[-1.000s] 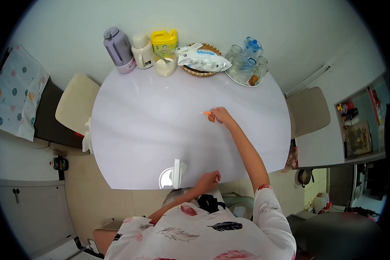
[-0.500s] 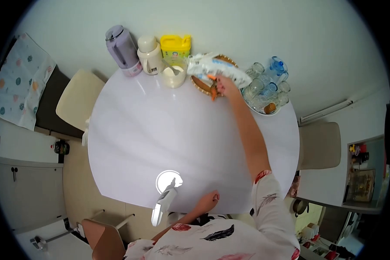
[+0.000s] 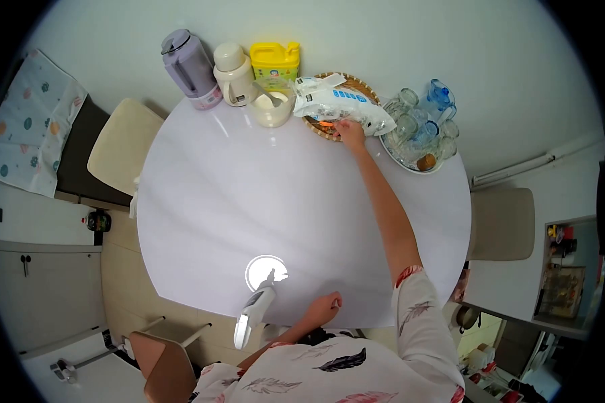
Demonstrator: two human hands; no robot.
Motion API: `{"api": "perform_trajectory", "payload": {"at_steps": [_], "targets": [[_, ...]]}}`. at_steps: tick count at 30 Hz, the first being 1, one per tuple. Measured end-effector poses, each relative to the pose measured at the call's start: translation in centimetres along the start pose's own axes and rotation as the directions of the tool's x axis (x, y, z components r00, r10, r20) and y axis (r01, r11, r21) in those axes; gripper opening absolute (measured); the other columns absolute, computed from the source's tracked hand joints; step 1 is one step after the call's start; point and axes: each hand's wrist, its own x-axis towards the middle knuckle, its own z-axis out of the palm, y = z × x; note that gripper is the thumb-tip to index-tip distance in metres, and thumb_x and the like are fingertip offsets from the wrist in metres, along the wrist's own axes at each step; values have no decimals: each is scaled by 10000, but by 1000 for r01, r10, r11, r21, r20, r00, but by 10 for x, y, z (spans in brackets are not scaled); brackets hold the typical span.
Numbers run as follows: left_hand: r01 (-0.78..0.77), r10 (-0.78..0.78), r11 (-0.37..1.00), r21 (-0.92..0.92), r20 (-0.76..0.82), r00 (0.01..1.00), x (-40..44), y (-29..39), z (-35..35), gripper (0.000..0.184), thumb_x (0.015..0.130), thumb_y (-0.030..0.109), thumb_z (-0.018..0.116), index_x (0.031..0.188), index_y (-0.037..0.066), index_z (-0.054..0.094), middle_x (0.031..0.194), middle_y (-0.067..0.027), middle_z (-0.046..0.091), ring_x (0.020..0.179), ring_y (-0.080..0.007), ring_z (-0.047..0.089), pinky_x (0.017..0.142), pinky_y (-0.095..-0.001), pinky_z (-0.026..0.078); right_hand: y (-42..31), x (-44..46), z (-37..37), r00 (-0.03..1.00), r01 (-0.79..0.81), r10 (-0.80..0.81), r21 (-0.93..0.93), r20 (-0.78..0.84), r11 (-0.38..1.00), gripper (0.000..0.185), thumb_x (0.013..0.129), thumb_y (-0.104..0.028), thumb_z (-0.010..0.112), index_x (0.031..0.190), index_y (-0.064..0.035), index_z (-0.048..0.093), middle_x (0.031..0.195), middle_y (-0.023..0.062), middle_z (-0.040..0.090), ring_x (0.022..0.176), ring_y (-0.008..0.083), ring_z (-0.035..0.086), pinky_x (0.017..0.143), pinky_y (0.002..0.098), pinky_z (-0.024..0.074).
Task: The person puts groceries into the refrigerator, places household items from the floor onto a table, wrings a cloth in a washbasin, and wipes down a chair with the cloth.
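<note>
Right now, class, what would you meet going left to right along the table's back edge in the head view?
Tall lavender lidded jug, cream flask with rounded lid, yellow plastic jug with handle, white crinkled plastic bag with blue print, round white tray of clear and blue glassware.

The package (image 3: 343, 107) lies on the basket (image 3: 368, 91), left of the glasses (image 3: 407, 125).

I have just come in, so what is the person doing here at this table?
The person's right hand holds a small orange object at the near side of a round woven basket. A white plastic bag with blue print lies across the basket. The left hand is loosely curled by the near edge of the glossy white table, with nothing visible in it. What exactly the orange object is, I cannot tell.
</note>
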Motion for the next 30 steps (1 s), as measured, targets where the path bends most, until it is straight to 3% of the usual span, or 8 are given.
{"api": "perform_trajectory", "payload": {"at_steps": [4,7,14,17,19,22,25,30], "targets": [[-3,3,1000,3,41,999,-7,-4,-5,132,661,21,489,784,68,496,587,-122,489,576,-294,506,523,-388,380,1,7,6,959,146,-150,-36,-239,989,167,748,-186,592,783,-30,640,693,61,641,643,130,605,592,234,444],[16,-16,1000,-2,45,999,-15,-5,-8,133,657,14,483,780,62,497,583,-124,488,575,-295,505,525,-391,379,1,-1,3,952,164,-219,-247,-214,955,153,722,-156,606,808,-34,640,740,68,646,684,150,616,616,249,454],[6,-7,1000,7,40,999,-16,-11,-14,138,653,13,485,780,63,501,581,-123,494,579,-292,512,531,-396,383,-4,-15,-1,983,179,-183,-219,2,959,177,674,-107,625,833,-30,631,723,97,634,679,188,608,642,271,461],[9,-10,999,31,51,999,-15,-14,-14,140,653,13,485,782,65,503,588,-120,501,584,-288,514,533,-391,385,-42,-24,-6,994,-106,83,-428,-73,898,345,630,-159,691,941,-50,591,826,91,617,759,200,589,630,286,469],[55,-63,996,70,118,991,-15,-18,-13,148,685,61,486,824,91,529,662,-123,523,640,-271,526,569,-370,402,-56,-34,-4,895,53,-358,-734,-266,677,453,606,-233,716,1004,-116,534,1014,118,547,907,255,530,744,343,440],[45,-47,998,40,63,997,-16,-19,-10,148,659,23,488,796,72,512,593,-113,506,591,-282,518,539,-387,388,-70,-37,-14,755,42,-617,-922,-222,384,580,598,-282,719,1103,-155,465,1134,87,478,965,267,475,823,428,372],[39,-41,998,45,53,998,-15,-20,-9,153,666,27,489,809,77,513,594,-106,504,586,-276,514,537,-387,386,-45,-8,-19,863,103,-492,-912,-117,397,547,626,-264,696,1120,-171,480,1116,48,501,968,259,466,854,471,314],[35,-38,999,41,76,996,-11,-15,-10,152,674,31,488,816,78,510,599,-101,499,580,-270,504,528,-384,377,-67,19,-56,815,130,-521,-796,-254,591,309,671,-208,643,961,-116,584,922,70,591,864,292,530,741,453,398]]}}
